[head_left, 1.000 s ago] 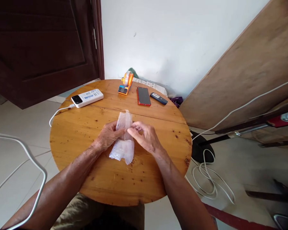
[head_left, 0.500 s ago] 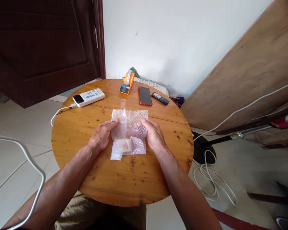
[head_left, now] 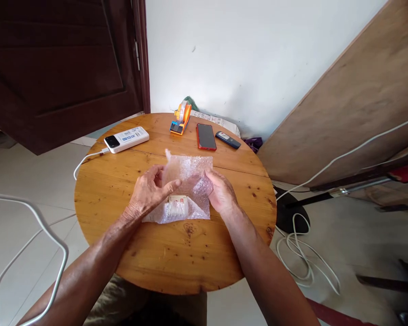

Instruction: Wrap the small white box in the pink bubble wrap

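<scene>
A sheet of bubble wrap (head_left: pixel 190 167) lies spread near the middle of the round table, its upper part raised. On its lower part rests a small white block-shaped item (head_left: pixel 177 204) with red print, partly covered by a fold of the wrap. My right hand (head_left: pixel 222 190) pinches the right edge between thumb and fingers. At the left edge is my left hand (head_left: pixel 148 190), thumb stretched out over the wrap and apart from the fingers. Some of its fingertips are hidden behind the wrap. A clear strip (head_left: pixel 167 155) sticks up at the wrap's upper left corner.
Along the back of the wooden table (head_left: pixel 190 271) stand an orange tape dispenser (head_left: pixel 182 117), a red-edged phone (head_left: pixel 206 136) and a dark blue device (head_left: pixel 227 140). A white power bank (head_left: pixel 127 139) with a cable lies left. A coiled cable (head_left: pixel 301 253) is on the floor.
The wrap has been unfolded wider, with its lower left part now spread leftward. My left thumb has moved off its upper left part and opened out. My right hand keeps the right edge.
</scene>
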The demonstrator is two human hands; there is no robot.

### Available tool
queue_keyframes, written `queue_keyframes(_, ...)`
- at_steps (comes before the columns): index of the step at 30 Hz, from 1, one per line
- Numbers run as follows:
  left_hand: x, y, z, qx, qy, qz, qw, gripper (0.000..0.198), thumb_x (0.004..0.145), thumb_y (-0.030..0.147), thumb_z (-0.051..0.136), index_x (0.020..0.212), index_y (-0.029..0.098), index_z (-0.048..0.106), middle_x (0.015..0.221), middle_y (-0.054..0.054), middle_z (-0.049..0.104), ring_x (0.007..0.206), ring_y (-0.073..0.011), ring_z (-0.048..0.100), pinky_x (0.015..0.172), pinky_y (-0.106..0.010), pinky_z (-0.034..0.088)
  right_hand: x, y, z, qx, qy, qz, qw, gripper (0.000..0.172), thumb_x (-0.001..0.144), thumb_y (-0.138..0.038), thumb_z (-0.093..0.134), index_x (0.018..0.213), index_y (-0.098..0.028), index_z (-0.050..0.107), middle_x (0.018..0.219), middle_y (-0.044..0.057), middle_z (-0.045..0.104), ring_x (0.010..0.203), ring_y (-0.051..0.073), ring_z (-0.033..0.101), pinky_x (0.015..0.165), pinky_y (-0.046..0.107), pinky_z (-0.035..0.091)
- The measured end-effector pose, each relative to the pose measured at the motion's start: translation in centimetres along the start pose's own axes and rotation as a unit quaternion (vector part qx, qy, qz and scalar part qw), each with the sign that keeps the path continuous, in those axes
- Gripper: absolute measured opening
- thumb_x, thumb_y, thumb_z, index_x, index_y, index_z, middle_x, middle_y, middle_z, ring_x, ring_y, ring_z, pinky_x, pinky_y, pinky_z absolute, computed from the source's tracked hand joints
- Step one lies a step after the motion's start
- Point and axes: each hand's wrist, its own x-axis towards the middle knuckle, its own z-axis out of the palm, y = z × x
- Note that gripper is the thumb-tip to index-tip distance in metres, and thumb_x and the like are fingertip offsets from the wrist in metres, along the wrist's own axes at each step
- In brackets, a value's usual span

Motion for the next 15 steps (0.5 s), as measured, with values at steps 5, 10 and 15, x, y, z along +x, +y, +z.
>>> queue_keyframes(5,1.1,-1.6,-0.2,-0.044,0.003,-0.049,0.998,0.034,0.066,0.034,0.061,0.095,0.017,0.063,0.057,0.007,0.048,0.05,-0.0109,0.042,0.049,-0.023,0.032,0.9,-0.4,-1.3,-0.033,0.055,-0.06,0.996,0.037,0.061,-0.049,0.085,0.068,-0.02,0.062,0.065,-0.003,0.064,0.06,0.015,0.06,0.062,0.029,0.049)
queue_keyframes(10,1.7,-2.4,-0.4,-0.128,0.035,-0.068,0.989,0.046,0.065,0.032,0.061,0.107,0.015,0.058,0.055,0.01,0.046,0.046,-0.009,0.042,0.049,-0.021,0.034,1.7,-0.2,-2.3,-0.157,0.102,-0.153,0.97,0.033,0.066,-0.046,0.077,0.062,-0.02,0.057,0.059,-0.006,0.053,0.057,0.011,0.047,0.057,0.026,0.036)
queue_keyframes(15,1.7,-2.5,-0.4,-0.077,0.046,-0.062,0.994,0.051,0.069,0.029,0.058,0.118,0.014,0.056,0.06,0.007,0.052,0.051,-0.0114,0.048,0.054,-0.023,0.039,2.5,0.4,-2.9,-0.287,0.131,-0.203,0.927,0.028,0.075,-0.043,0.066,0.063,-0.02,0.054,0.058,-0.006,0.045,0.057,0.011,0.042,0.054,0.025,0.031)
